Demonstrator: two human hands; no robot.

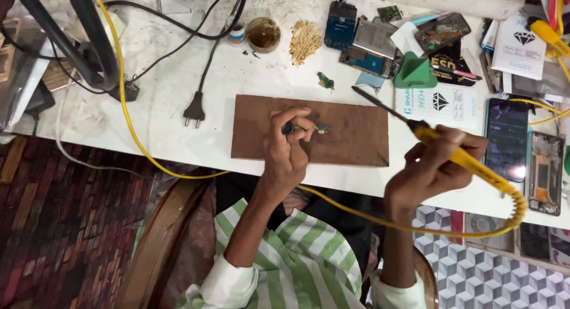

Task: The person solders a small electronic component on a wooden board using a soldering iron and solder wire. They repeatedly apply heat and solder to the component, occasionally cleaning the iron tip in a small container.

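Two hands work over a flat brown wooden board (pixel 332 133) lying on the white worktop (pixel 172 116). The left hand (pixel 288 148) is closed around slim dark-handled tweezers (pixel 300 129), whose tips pinch a tiny dark electronic part (pixel 323 129) against the board; what kind of part it is cannot be made out at this size. The right hand (pixel 430 166) is wrapped around the yellow handle of a soldering iron (pixel 427 133), held raised off to the right, its thin dark tip pointing up and left above the board's far right corner. A yellow cable (pixel 124 101) loops away from the iron, under the worktop edge and up the left side. Behind the board lie a black two-pin plug (pixel 194 113), a round brown tin (pixel 263 34), a heap of pale shavings (pixel 304 41) and several opened phones (pixel 368 44).
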